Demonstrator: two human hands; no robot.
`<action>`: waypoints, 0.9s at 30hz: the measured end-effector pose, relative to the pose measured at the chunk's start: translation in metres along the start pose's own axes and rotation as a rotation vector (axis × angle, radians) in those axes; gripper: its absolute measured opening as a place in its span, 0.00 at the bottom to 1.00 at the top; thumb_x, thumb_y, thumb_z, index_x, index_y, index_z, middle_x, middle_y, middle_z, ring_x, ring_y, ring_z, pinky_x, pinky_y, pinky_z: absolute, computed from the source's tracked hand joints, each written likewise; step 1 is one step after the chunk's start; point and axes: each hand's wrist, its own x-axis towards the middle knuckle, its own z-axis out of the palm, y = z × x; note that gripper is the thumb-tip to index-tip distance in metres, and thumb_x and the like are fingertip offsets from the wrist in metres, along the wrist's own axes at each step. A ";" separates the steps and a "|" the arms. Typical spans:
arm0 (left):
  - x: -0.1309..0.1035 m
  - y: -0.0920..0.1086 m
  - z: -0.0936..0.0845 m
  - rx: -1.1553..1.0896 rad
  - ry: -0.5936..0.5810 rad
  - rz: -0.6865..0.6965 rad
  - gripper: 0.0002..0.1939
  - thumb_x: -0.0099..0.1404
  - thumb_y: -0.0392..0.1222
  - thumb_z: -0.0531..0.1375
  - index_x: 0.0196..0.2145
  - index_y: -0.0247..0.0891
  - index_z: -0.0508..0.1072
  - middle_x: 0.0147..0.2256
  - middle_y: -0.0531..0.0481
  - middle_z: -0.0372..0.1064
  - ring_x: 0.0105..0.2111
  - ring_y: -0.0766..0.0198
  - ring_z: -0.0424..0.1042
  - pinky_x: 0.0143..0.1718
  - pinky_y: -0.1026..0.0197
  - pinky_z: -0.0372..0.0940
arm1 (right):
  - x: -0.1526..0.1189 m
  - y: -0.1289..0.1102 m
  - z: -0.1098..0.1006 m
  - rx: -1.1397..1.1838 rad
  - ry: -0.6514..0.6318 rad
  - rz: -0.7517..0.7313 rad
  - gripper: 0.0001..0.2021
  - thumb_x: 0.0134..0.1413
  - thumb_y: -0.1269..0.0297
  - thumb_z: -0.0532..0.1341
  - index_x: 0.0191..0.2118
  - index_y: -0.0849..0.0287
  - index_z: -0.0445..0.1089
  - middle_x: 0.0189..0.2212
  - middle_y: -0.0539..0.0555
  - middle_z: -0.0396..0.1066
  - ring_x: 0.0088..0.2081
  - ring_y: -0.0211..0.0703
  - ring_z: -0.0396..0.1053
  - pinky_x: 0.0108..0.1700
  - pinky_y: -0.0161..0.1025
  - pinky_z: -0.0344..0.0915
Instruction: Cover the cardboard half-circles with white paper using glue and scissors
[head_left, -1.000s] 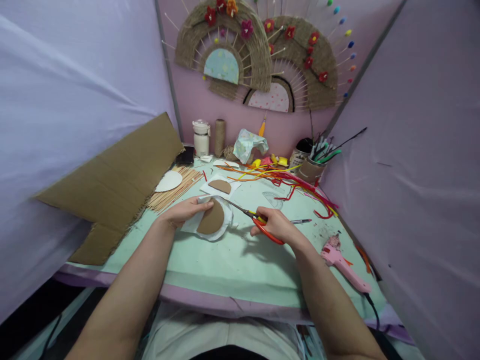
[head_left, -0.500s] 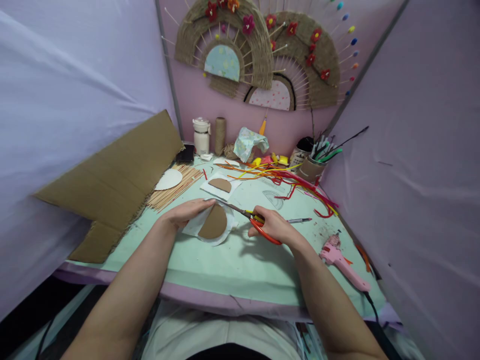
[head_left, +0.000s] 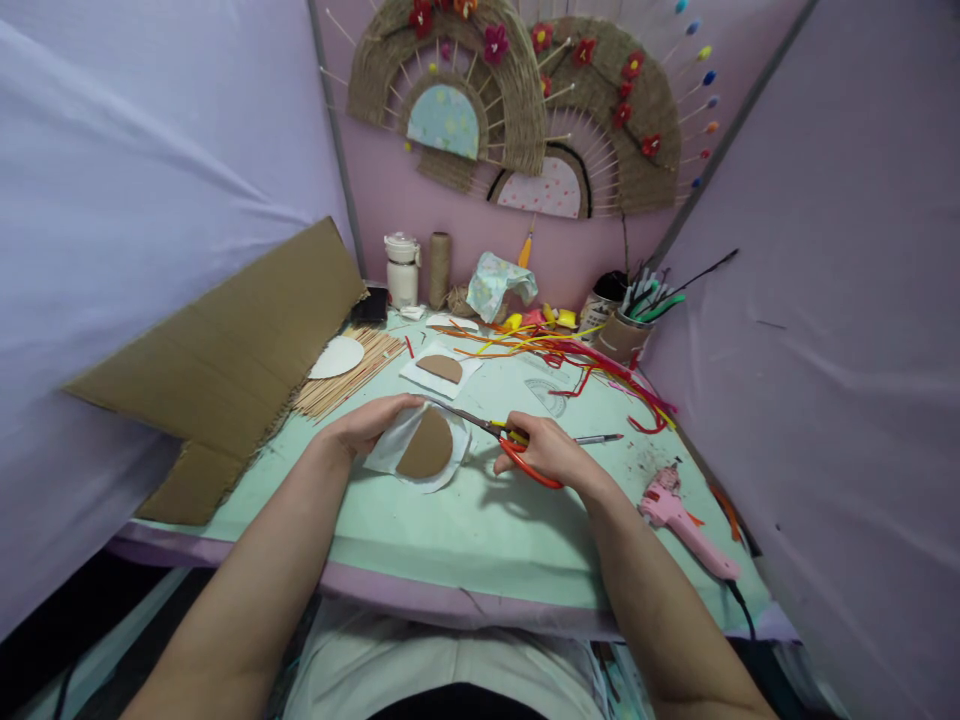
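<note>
My left hand (head_left: 380, 422) pinches the upper left edge of a piece of white fabric (head_left: 387, 452), held just over the table. A brown cardboard half-circle (head_left: 426, 446) lies on that fabric, with a white margin round its curved side. My right hand (head_left: 541, 447) is closed round the red and yellow handles of a pair of scissors (head_left: 517, 450). The blades point left along the fabric's upper edge, their tips close to my left fingertips. Just behind, a smaller cardboard half-circle (head_left: 439, 369) rests on another white piece (head_left: 466, 378).
A large cardboard sheet (head_left: 247, 350) leans at the left beside thin wooden sticks (head_left: 360, 372). Coloured pipe cleaners (head_left: 577, 350) and a pen cup (head_left: 622, 335) stand at the back right. A pink glue gun (head_left: 686, 525) with a cord lies at the right edge.
The fabric's upper edge by the blades has shifted slightly, and my left fingertips have moved a little to the left. The scissors are nearly in the same place.
</note>
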 end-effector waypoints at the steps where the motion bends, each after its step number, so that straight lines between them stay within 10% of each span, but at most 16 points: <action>1: 0.000 0.000 0.000 0.000 -0.007 0.001 0.20 0.46 0.50 0.67 0.34 0.34 0.75 0.30 0.45 0.77 0.28 0.55 0.75 0.28 0.59 0.68 | 0.000 0.000 0.000 0.002 0.004 -0.002 0.17 0.40 0.51 0.63 0.24 0.56 0.57 0.19 0.43 0.56 0.24 0.35 0.52 0.25 0.33 0.43; 27: -0.002 0.001 -0.002 0.247 -0.059 0.279 0.20 0.46 0.44 0.69 0.38 0.38 0.74 0.34 0.48 0.75 0.32 0.60 0.73 0.31 0.63 0.65 | 0.002 0.000 -0.003 0.084 -0.037 0.073 0.16 0.39 0.54 0.63 0.26 0.56 0.56 0.21 0.43 0.57 0.25 0.35 0.53 0.26 0.32 0.46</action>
